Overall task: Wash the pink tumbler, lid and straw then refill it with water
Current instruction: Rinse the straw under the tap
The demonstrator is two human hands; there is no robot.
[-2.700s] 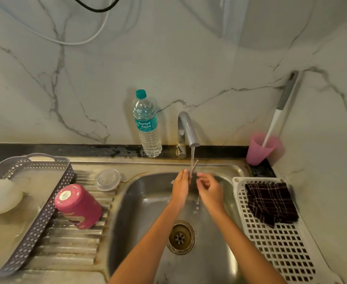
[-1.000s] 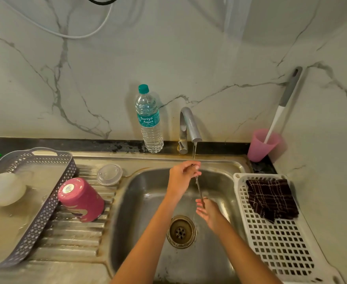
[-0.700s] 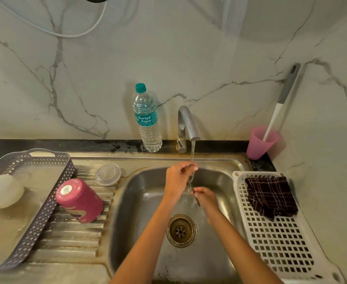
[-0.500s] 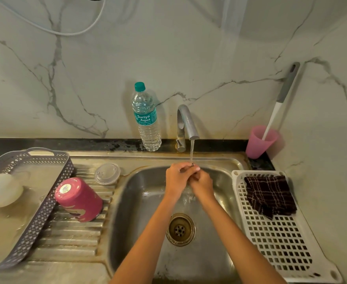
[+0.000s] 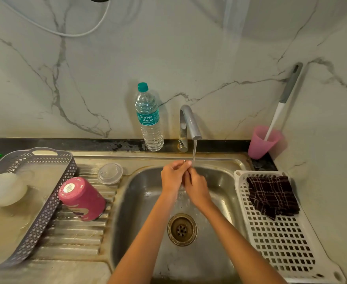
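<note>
Over the steel sink (image 5: 226,181), my left hand (image 5: 171,176) and my right hand (image 5: 197,186) are pressed together under the tap's (image 5: 189,124) running water. Both grip the clear straw, which is almost wholly hidden between them; only its tip (image 5: 184,161) shows at my left fingertips. The pink tumbler (image 5: 82,198) stands upside down on the ribbed drainboard to the left. Its clear lid (image 5: 110,173) lies flat just behind it.
A water bottle (image 5: 149,119) stands left of the tap. A grey basket (image 5: 39,214) holds dishes at far left. A white perforated tray (image 5: 281,242) with a dark checked cloth (image 5: 271,195) sits right of the basin. A pink cup (image 5: 262,143) holds a brush.
My right hand has slid up the straw from near the drain until it meets my left hand under the stream. The tumbler and lid have not moved.
</note>
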